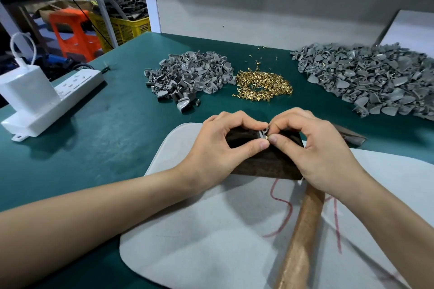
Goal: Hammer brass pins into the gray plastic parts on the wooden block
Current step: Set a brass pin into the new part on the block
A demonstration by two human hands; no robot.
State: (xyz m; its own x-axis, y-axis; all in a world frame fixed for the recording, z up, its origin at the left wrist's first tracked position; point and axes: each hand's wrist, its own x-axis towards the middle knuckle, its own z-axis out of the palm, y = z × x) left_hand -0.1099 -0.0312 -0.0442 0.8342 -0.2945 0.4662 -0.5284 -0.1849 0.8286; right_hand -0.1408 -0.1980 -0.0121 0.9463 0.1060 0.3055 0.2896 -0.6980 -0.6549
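A dark wooden block [263, 164] lies on a pale grey mat [211, 230] in front of me. On its top stands a small gray plastic part [263, 133]. My left hand [225, 145] pinches that part between thumb and forefinger. My right hand [314, 148] pinches a brass pin [266, 138] at the part's side. A hammer with a wooden handle [300, 237] lies on the mat under my right wrist; its dark head [350, 137] shows beyond my right hand.
On the green table [112, 129] lie a pile of gray parts [187, 77], a heap of brass pins [263, 85] and a larger pile of gray parts [366, 80] at the right. A white power strip with a charger [47, 98] sits left.
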